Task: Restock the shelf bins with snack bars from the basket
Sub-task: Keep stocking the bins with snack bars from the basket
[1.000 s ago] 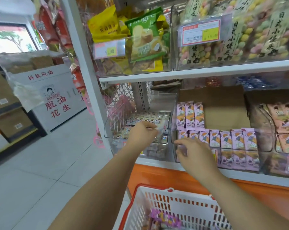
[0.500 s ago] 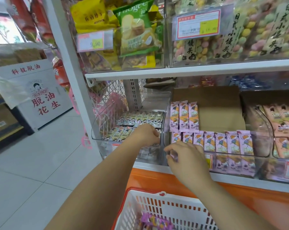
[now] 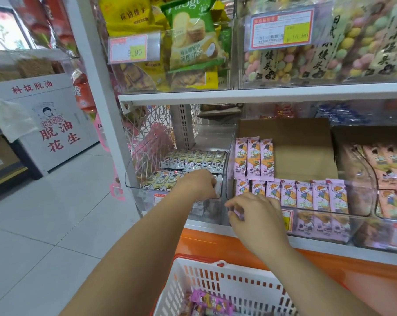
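Note:
My left hand [image 3: 198, 183] reaches over the front wall of the left clear bin [image 3: 133, 190], which holds rows of grey-white snack bars [image 3: 193, 159]. Its fingers curl down round a white bar [image 3: 218, 189] at the bin's right end. My right hand [image 3: 254, 212] is at the front left corner of the middle bin [image 3: 361, 215] of pink snack bars [image 3: 304, 197], with its fingertips pinching a pink wrapper [image 3: 236, 213]. Below my arms is the white basket [image 3: 218, 281] with a red rim, holding purple bars [image 3: 212, 303].
A cardboard divider [image 3: 302, 147] stands behind the pink bars. A third bin of peach-coloured bars [image 3: 391, 160] sits at the right. The shelf above [image 3: 261, 94] carries bagged snacks. The orange shelf base [image 3: 215, 245] is behind the basket. Tiled floor [image 3: 44, 224] and a white display box [image 3: 56, 124] lie to the left.
My left hand has sunk lower into the left bin with the white bar. My right hand has shifted slightly left to the pink bin's front corner.

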`<state>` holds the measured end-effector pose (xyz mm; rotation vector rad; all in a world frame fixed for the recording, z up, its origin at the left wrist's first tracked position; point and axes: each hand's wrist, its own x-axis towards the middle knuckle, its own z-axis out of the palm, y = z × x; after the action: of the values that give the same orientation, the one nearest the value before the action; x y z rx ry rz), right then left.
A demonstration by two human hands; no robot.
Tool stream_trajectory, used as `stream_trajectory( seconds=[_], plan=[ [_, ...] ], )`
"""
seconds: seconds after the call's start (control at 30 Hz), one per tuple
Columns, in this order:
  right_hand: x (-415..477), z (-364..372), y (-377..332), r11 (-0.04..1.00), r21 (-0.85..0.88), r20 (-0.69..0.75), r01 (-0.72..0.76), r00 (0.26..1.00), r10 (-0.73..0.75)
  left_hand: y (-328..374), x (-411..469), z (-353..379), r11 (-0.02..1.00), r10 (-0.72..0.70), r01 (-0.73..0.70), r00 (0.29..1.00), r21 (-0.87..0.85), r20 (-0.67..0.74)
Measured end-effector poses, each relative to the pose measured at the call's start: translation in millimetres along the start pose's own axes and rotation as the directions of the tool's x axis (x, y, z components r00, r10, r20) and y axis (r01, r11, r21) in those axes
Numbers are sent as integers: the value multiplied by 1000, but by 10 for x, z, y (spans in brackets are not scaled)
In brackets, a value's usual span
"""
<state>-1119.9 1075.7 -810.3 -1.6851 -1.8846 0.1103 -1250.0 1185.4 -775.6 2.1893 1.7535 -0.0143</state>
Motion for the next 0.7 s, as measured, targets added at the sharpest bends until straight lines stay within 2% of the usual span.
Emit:
stream_trajectory(
  seconds=[0.2,0.4,0.7],
  plan=[
    [8,8,-7,1000,-2,-7,-5,1000,5,2,45,23,1000,4,-4,1000,-30,12],
    [6,23,-16,1000,-2,-20,-9,1000,9,37,135,38,996,-93,93,996,-17,1],
    [0,5,-3,1000,-5,7,16,1000,-16,143,175,52,990,-90,87,996,114,26]
  ],
)
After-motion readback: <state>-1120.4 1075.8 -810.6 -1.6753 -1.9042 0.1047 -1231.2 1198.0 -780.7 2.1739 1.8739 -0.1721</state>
